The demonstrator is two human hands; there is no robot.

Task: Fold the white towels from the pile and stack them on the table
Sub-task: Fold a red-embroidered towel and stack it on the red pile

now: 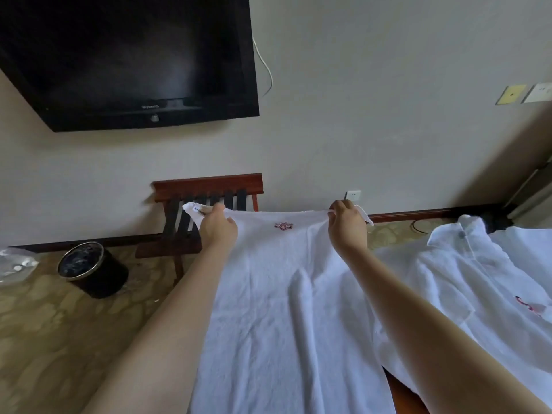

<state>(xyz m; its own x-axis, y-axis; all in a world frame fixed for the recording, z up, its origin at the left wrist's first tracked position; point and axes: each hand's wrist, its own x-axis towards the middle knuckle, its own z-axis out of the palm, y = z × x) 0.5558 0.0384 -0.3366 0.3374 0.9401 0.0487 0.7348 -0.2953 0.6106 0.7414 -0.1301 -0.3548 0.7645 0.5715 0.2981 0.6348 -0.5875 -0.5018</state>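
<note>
A white towel [286, 294] with a small red emblem near its far edge is stretched out in front of me, hanging down toward the bottom of the view. My left hand [217, 227] grips its far left corner. My right hand [346, 224] pinches its far right corner. Both arms are held out, keeping the far edge taut. To the right lies a pile of white towels [466, 282], one with a red mark. A strip of brown table [401, 395] shows at the bottom between the towel and the pile.
A wooden luggage rack [209, 189] with black straps stands against the wall behind the towel. A black waste bin [91, 268] sits on the patterned floor at left. A dark television [125, 58] hangs on the wall above.
</note>
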